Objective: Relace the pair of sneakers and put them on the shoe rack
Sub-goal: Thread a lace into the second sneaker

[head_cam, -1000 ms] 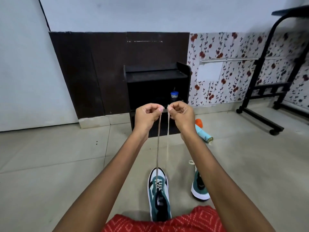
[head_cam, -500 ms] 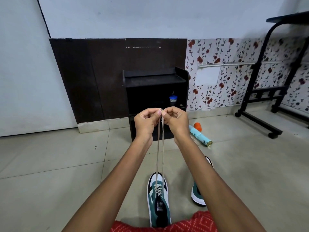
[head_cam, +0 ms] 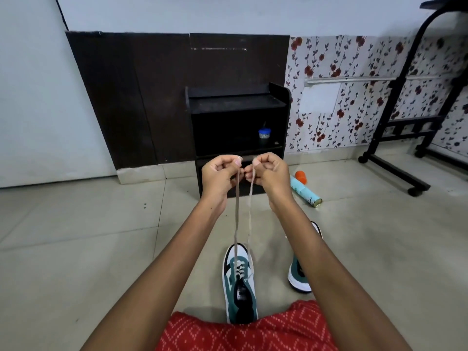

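Floor tiles [head_cam: 76, 249] fill the left side, and a dark brown panel [head_cam: 152, 97] stands against the wall at the floor's far edge. Near the middle the left hand [head_cam: 220, 176] is raised, its grip closed on one end of the lace [head_cam: 236, 219], pinched between thumb and forefinger. The lace drops in two taut strands to the sneaker [head_cam: 239, 287], which lies near the floor's near edge, toe pointing away, threaded through its front eyelets. Behind the hands the black shoe rack [head_cam: 238, 105] stands at the floor's far edge, with a small blue-lidded jar [head_cam: 264, 135] on its shelf. The right hand [head_cam: 269, 173], just beside the left, has its grip closed on the other lace end. The second sneaker [head_cam: 298, 277] lies right of the first, partly hidden by the right forearm. Further right a pale blue can [head_cam: 305, 191] lies on its side, then a black wheeled stand [head_cam: 395, 163].
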